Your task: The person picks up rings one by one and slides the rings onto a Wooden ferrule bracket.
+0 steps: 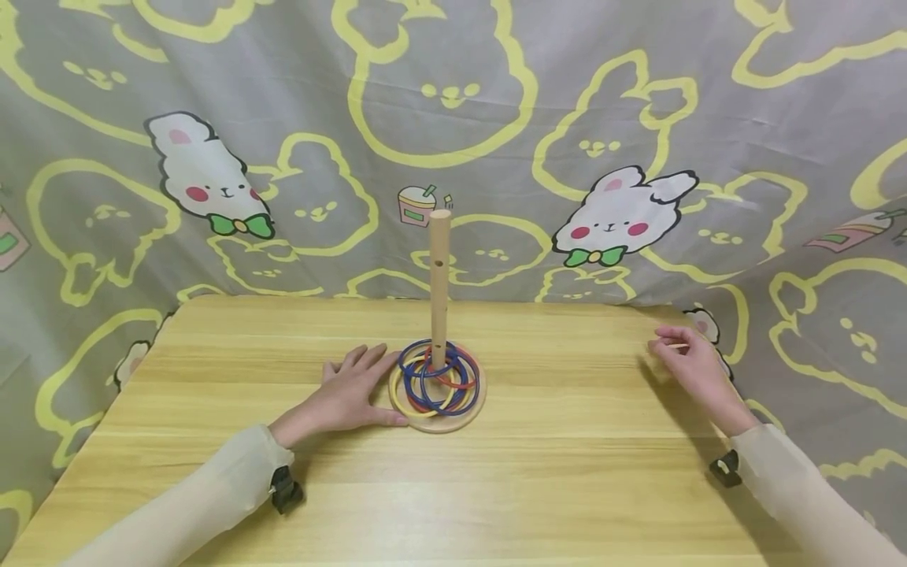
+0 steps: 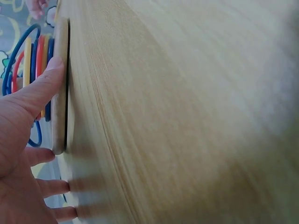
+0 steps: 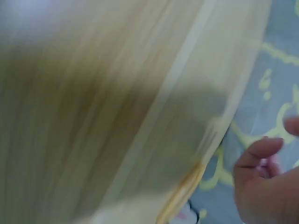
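Note:
A round wooden base with an upright wooden post stands near the middle of the table. Several blue, red and yellow rings lie stacked loosely around the post's foot, some tilted. My left hand is at the base's left side, its fingers spread. In the left wrist view its thumb rests on the base's rim. On the far right, my right hand hovers apart from the ring stand above the table, its fingers loosely bent. No object shows in the right hand.
The wood-grain table extends around the stand. A grey cloth printed with yellow outlines and white rabbits hangs behind and at both sides. In the right wrist view an orange-yellow strip shows along the table edge; its kind I cannot tell.

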A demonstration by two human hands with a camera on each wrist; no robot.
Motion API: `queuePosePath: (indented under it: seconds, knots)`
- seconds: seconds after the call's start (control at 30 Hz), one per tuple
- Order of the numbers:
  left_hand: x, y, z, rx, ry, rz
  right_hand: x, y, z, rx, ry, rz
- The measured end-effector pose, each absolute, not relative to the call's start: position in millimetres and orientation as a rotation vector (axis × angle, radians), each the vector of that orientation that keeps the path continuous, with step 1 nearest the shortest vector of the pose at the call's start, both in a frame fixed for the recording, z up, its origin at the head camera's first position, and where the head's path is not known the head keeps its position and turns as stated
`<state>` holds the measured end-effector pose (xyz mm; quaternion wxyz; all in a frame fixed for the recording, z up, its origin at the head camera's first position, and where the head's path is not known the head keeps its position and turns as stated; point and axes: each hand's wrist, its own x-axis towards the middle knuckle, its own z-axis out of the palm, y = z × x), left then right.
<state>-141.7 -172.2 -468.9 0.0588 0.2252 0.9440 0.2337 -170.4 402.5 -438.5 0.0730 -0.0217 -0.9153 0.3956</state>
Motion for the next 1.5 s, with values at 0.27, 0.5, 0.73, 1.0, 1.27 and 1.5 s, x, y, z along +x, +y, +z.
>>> queuePosePath:
  seconds: [0.27,0.5,0.73,1.0,1.27,1.5]
  knots:
    - [-139,-171,-468,0.708,2.866,0.723,-174,442,-444,-0.003,-2.976,0.869]
    - [-132,-164,-448,0.674,2.846,0.677,-179,450,-446,0.014,-3.015,0.698]
    - [-134,-163,-451,0.681,2.845,0.703,-172,424,-439,0.157,-3.118,0.645]
    - [-134,-165,-455,0.702,2.863,0.723,-140,343,-414,0.316,-3.107,0.826]
    - [-133,-164,-447,0.654,2.844,0.657,-113,280,-375,0.524,-3.023,1.236]
    - [-133,-168,-454,0.685,2.86,0.7,-92,239,-336,0.641,-2.923,1.571]
